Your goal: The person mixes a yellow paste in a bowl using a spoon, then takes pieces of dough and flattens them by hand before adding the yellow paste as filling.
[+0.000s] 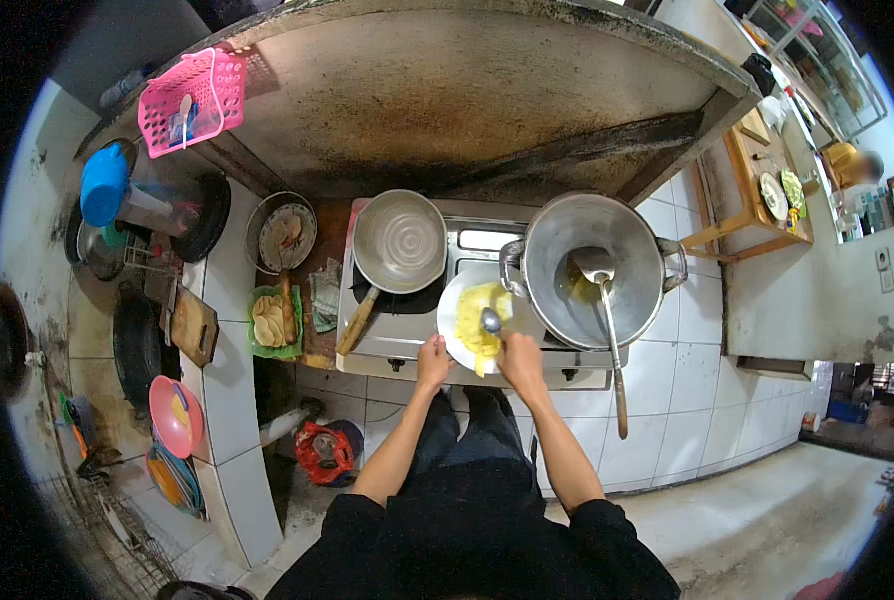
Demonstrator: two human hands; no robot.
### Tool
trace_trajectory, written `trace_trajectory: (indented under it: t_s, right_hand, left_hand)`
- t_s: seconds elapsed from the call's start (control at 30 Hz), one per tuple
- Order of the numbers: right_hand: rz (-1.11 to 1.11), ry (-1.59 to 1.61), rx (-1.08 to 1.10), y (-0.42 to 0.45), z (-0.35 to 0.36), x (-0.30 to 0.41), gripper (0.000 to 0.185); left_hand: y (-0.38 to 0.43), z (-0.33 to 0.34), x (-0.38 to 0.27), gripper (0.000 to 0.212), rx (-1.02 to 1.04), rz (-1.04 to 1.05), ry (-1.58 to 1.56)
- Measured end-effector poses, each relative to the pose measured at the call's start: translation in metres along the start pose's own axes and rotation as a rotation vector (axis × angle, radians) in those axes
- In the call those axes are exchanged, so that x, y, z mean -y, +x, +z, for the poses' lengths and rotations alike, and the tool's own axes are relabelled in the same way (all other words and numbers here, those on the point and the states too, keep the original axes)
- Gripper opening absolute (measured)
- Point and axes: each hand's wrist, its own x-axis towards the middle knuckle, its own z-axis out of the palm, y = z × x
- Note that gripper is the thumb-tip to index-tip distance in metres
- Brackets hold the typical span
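My left hand (435,363) grips the near left rim of a white plate (449,330), which I hold over the front of a gas stove (409,345). Yellow food (471,319) covers much of the plate, and a strip of it hangs past the near rim. In my right hand (520,361) is a metal spoon (491,321), its bowl resting on the yellow food. Just right of the plate stands a large aluminium pot (642,300) with side handles. A long-handled metal spatula (608,315) leans in it, over a little yellowish content at the bottom.
A pan with a wooden handle (400,241) sits on the left burner. Farther left are a green container of flat pale pieces (269,321), a cloth (325,296) and a wooden cutting board (195,325). A pink basket (192,97) is at the upper left. One person (852,165) is at far right.
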Motion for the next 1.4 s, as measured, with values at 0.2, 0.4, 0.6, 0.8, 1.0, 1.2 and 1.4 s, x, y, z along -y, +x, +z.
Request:
trace_trajectory:
  t_s: [0.2, 0.4, 0.6, 0.8, 1.0, 1.2, 1.4]
  right_hand:
    - [0.150, -0.006, -0.032, -0.018, 0.004, -0.015, 0.015]
    - [0.102, -0.038, -0.062, -0.010, -0.008, -0.009, 0.011]
    - [0.147, -0.017, -0.086, -0.044, 0.005, -0.016, 0.008]
    - [0.165, 0.076, -0.104, -0.031, 0.004, -0.018, 0.006]
    - [0.134, 0.168, -0.057, -0.053, -0.008, 0.003, 0.007]
    - [0.064, -0.070, -0.050, -0.030, 0.009, -0.019, 0.004]
    - [-0.017, 0.050, -0.174, -0.044, -0.012, -0.015, 0.020]
  left_hand:
    - [0.006, 0.009, -0.001, 0.032, 0.052, 0.011, 0.031]
    - [0.010, 0.002, 0.016, 0.035, -0.009, 0.117, 0.072]
    - [-0.003, 0.015, -0.010, 0.029, -0.081, 0.173, 0.131]
    - [-0.002, 0.010, -0.013, 0.033, -0.002, 0.170, 0.098]
    - [-0.002, 0.008, -0.012, 0.033, -0.007, 0.146, 0.085]
    - [-0.002, 0.006, -0.009, 0.035, 0.053, 0.129, 0.087]
    - [-0.034, 0.014, 0.008, 0.040, 0.117, 0.122, -0.171]
